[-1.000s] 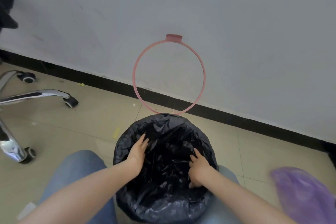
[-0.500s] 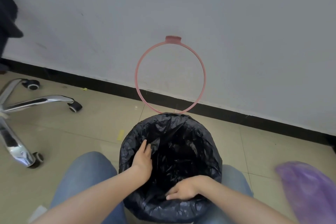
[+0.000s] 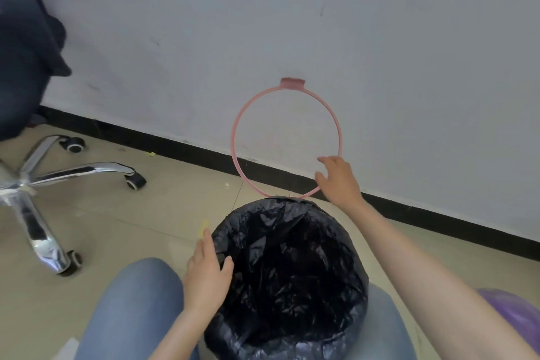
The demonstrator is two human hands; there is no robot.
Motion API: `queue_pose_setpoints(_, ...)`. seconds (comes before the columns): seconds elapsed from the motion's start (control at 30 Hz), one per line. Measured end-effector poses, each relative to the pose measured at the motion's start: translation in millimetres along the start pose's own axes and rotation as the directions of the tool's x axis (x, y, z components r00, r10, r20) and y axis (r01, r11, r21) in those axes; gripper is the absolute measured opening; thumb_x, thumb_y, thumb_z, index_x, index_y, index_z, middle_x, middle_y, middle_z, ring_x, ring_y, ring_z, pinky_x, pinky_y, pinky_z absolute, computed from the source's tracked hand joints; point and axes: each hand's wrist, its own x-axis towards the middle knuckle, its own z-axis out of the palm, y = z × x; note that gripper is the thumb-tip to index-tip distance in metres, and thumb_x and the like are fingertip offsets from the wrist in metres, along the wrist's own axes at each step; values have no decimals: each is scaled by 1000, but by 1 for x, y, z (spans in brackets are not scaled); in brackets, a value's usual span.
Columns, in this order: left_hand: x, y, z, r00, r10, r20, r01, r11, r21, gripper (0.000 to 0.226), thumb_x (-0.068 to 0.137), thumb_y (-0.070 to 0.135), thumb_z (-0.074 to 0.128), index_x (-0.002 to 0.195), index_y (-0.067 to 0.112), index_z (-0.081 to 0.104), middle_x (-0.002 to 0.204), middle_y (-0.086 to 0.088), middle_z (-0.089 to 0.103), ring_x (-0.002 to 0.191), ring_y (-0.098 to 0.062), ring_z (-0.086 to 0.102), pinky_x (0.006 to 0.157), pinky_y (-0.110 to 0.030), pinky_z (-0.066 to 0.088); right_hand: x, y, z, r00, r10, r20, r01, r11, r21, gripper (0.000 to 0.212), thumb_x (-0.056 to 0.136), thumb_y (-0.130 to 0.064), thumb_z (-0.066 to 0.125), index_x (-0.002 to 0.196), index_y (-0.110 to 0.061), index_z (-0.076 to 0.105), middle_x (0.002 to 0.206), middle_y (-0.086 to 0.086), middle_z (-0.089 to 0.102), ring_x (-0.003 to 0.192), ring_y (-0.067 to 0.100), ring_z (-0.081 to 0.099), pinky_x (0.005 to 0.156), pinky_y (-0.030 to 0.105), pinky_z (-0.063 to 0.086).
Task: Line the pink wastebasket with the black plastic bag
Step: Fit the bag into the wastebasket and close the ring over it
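The black plastic bag point(image 3: 292, 280) lines the wastebasket between my knees and folds over its rim, so the pink body is hidden. The pink ring point(image 3: 233, 137) of the basket stands upright behind it, leaning against the wall, with a small tab at its top. My left hand point(image 3: 206, 275) rests flat on the bag at the left rim, thumb toward the inside. My right hand point(image 3: 339, 180) is raised with fingers spread beside the ring's lower right arc, holding nothing.
A chrome office chair base point(image 3: 32, 184) with castors stands at the left. A purple bag point(image 3: 514, 321) lies at the lower right. The white wall with a black skirting point(image 3: 438, 219) runs just behind the basket. My jeans-clad knees point(image 3: 131, 301) flank the basket.
My right hand has come out of the bag and risen to the pink ring's lower right side. My left hand has slid to the left rim of the bag.
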Motion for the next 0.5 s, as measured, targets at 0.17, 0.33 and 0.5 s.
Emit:
queue_pose_setpoints(0.17, 5, 0, 6, 999, -36, -27, 29, 972, -234, 55, 95, 14, 33, 146, 21, 14, 143, -10, 41, 123, -27, 46, 101, -38, 42, 37, 5, -1, 921, 379, -95, -302, 844, 443, 55, 89, -12, 46, 139, -5, 23, 140, 19, 36, 126, 35, 38, 102, 42, 36)
queue_pose_setpoints(0.33, 11, 3, 7, 998, -18, -67, 0, 967, -257, 49, 95, 8, 30, 143, 18, 24, 131, -8, 53, 114, -24, 52, 95, -34, 42, 44, 18, 11, 806, 510, 301, -476, 255, 842, 43, 91, -22, 49, 131, -9, 39, 129, 14, 50, 105, 26, 49, 106, 46, 28)
queue_pose_setpoints(0.5, 37, 14, 4, 995, 23, -100, -33, 995, -96, 41, 94, 6, 30, 134, 11, 35, 101, -11, 59, 81, -22, 52, 67, -30, 39, 41, 31, -21, 891, 422, 168, -255, 158, 954, 42, 92, -52, 35, 93, -16, 56, 78, 2, 62, 85, 20, 60, 100, 42, 33)
